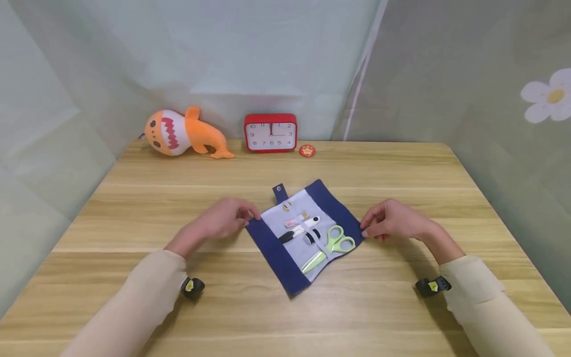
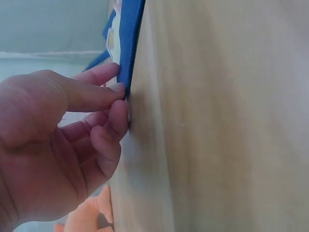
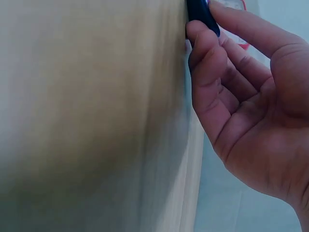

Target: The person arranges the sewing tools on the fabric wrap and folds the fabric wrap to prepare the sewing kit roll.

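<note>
A navy fabric sewing kit [image 1: 277,258] lies unfolded and turned at an angle on the table. Its pale lining bears green-handled scissors [image 1: 334,242], a dark thread spool [image 1: 312,236], a slim black-and-white tool [image 1: 301,229], a small pink item [image 1: 292,222] and a small ring-like piece [image 1: 287,206]. A light strap crosses several of them. My left hand [image 1: 226,218] pinches the kit's left corner; thumb and fingers meet on the blue edge [image 2: 128,43] in the left wrist view. At the opposite corner, my right hand [image 1: 394,219] pinches the navy cloth [image 3: 203,17].
A snap tab [image 1: 279,193] sticks out from the kit's far side. Along the table's back edge are an orange shark plush [image 1: 187,131], a red clock [image 1: 270,133] and a round red badge [image 1: 307,150]. Wood tabletop [image 1: 348,317] surrounds the kit; curtains hang behind.
</note>
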A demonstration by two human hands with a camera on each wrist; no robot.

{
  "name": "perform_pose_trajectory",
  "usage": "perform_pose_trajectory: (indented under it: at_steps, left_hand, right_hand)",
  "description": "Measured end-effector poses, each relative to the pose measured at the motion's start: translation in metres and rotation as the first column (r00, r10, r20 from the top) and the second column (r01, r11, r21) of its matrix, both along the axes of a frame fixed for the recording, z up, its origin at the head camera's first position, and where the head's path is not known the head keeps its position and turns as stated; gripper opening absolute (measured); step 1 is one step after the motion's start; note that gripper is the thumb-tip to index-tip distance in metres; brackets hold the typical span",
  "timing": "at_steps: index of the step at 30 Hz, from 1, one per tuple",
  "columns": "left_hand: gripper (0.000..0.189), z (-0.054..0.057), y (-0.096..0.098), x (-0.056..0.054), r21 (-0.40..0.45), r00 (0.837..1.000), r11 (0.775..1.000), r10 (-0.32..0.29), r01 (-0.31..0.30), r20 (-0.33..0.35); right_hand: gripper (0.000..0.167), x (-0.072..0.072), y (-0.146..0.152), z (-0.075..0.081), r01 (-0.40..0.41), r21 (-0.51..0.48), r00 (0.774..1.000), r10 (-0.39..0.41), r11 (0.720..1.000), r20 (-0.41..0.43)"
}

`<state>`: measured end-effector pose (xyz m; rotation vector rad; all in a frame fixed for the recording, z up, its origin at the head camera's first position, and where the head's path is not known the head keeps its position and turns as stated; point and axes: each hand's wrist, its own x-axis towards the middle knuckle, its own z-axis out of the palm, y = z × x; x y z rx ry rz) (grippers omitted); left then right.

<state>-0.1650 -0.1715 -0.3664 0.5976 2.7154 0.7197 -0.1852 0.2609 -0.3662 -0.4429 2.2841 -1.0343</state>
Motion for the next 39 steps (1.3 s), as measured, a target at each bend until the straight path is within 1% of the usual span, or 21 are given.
perform_pose_trajectory:
  at_steps: [2,6,11,12,15,18,21,24,29,33,36,39]
  left_hand:
    - [0.034,-0.002,0.002,-0.009,0.001,1.000,1.000,0.000,0.000,-0.007]
    - [0.034,-0.004,0.005,-0.025,0.001,0.999,1.000,-0.019,0.019,-0.030]
    - [0.033,-0.006,0.009,-0.041,0.000,0.997,0.998,-0.056,0.056,-0.061]
    - [0.032,-0.006,0.009,-0.044,0.002,0.997,0.999,-0.054,0.054,-0.059]
    - [0.029,-0.007,0.010,-0.052,-0.001,0.998,0.999,-0.033,0.033,-0.052]
    - [0.025,-0.007,0.012,-0.059,-0.017,0.999,1.000,0.011,-0.012,-0.049]
    - [0.023,-0.007,0.017,-0.067,-0.028,0.997,0.998,0.047,-0.049,-0.068]
    - [0.021,-0.010,0.023,-0.075,-0.028,0.991,0.995,0.095,-0.098,-0.094]
    - [0.018,-0.013,0.027,-0.081,-0.031,0.976,0.980,0.191,-0.195,-0.103]
    - [0.015,-0.013,0.030,-0.082,-0.046,0.969,0.972,0.222,-0.229,-0.111]
    - [0.017,-0.012,0.031,-0.078,-0.049,0.963,0.969,0.236,-0.244,-0.128]
    - [0.020,-0.008,0.030,-0.066,-0.035,0.952,0.963,0.259,-0.268,-0.161]
  right_hand:
    - [0.025,0.006,0.002,0.000,-0.013,-0.006,1.000,0.013,1.000,0.009]
    - [0.025,0.015,0.005,0.000,-0.036,-0.025,0.999,0.037,0.999,0.030]
    - [0.023,0.022,0.005,-0.003,-0.048,-0.044,0.997,0.051,0.998,0.060]
    - [0.023,0.024,0.005,-0.003,-0.050,-0.046,0.996,0.053,0.998,0.065]
    - [0.023,0.027,0.002,-0.005,-0.054,-0.056,0.996,0.058,0.997,0.064]
    - [0.022,0.029,0.000,-0.006,-0.045,-0.053,0.997,0.048,0.998,0.057]
    - [0.022,0.031,-0.002,-0.007,-0.039,-0.051,0.998,0.041,0.998,0.050]
    - [0.022,0.031,-0.005,-0.008,-0.033,-0.049,0.999,0.035,0.998,0.038]
    - [0.020,0.031,-0.012,-0.009,-0.029,-0.046,0.999,0.030,0.999,0.021]
    - [0.019,0.032,-0.016,-0.010,-0.042,-0.051,0.999,0.043,0.998,0.032]
    - [0.019,0.032,-0.018,-0.009,-0.047,-0.052,0.998,0.049,0.998,0.041]
    - [0.019,0.032,-0.018,-0.008,-0.052,-0.047,0.998,0.054,0.998,0.040]
